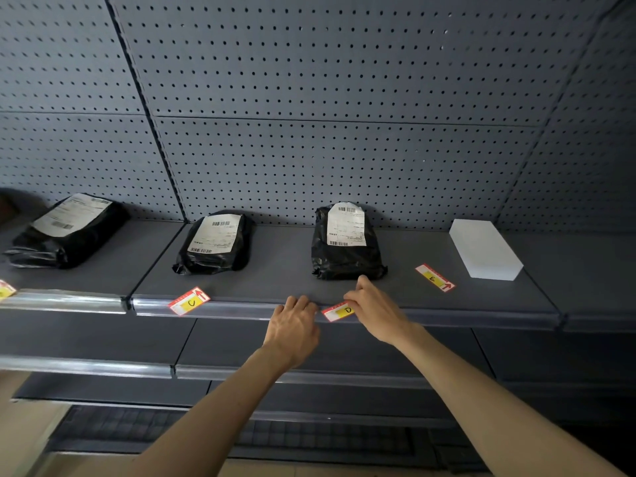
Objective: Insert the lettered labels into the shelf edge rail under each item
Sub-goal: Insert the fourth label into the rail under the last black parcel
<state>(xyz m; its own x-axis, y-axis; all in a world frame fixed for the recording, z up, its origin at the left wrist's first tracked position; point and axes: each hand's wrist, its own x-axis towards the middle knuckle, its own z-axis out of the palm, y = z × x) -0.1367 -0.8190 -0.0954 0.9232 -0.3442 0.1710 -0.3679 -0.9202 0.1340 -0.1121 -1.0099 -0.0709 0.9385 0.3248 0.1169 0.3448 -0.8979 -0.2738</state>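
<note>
The D label (339, 312), red-edged with a yellow patch, lies tilted against the clear shelf edge rail (241, 309) below the middle black parcel (346, 244). My right hand (375, 309) pinches the label's right end. My left hand (292, 325) rests its fingertips on the rail just left of the label, not holding it. The C label (189, 301) lies tilted over the rail under another black parcel (215, 242). The E label (435, 277) lies loose on the shelf beside a white box (485, 249).
A third black parcel (67, 230) lies at the far left, with part of another label (5, 290) on the rail below it. A grey pegboard wall (309, 115) backs the shelf. Lower shelves (103, 368) with clear rails run beneath my arms.
</note>
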